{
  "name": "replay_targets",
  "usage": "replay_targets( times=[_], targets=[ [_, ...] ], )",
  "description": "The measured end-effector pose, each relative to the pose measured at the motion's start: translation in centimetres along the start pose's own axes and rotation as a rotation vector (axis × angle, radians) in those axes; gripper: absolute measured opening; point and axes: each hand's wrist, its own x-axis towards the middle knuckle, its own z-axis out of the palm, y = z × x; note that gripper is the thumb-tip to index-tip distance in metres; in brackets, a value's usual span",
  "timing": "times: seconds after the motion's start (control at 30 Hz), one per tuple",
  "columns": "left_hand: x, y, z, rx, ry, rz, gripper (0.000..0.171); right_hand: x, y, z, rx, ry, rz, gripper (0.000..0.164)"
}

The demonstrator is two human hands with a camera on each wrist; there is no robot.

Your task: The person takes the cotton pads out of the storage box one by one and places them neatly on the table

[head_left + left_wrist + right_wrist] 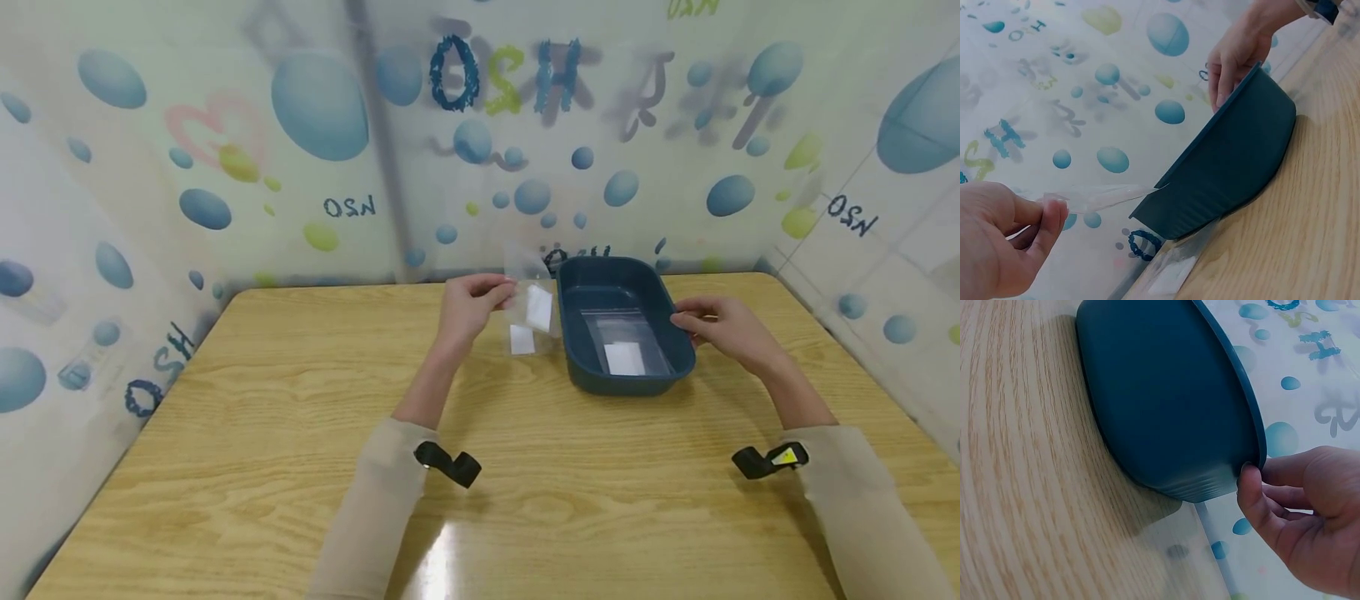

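As both my forearms reach forward, the nearest things are my beige sleeves (pixel 855 492), a black mount at each wrist (pixel 447 463), then the bare front of the worktop (pixel 300 400). Next, the dark blue bin (pixel 630 387): upright on the worktop, ahead and a bit right of centre, long axis running roughly away from me. Inside, on its floor, a clear zip bag (pixel 628 342) with a white insert; can't tell if it's just one. Right hand (pixel 723 329) grips the bin's right rim, thumb on the outer wall. Just left of the bin, a loose bag (pixel 522 339) lies on the worktop, partly behind the held one. Left hand (pixel 468 308) pinches the held bag (pixel 529 300) by its edge, thumb against fingers, white insert hanging inside. Key relation, I'd judge: bin opening sits just right of the held bag, across the long left rim, left hand on the nearer side. Bag reaches that rim; touching or not, can't tell. Farthest back, a bubble-print wall covering (pixel 525 179).
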Motion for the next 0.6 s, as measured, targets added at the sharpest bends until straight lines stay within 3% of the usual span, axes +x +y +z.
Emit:
replay_targets(
  times=[0.6],
  targets=[
    [0.8, -0.3, -2.7, 0.021, 0.032, -0.069, 0.02, -0.1, 0.0, 0.0, 0.008, -0.008, 0.0, 0.049]
  ],
)
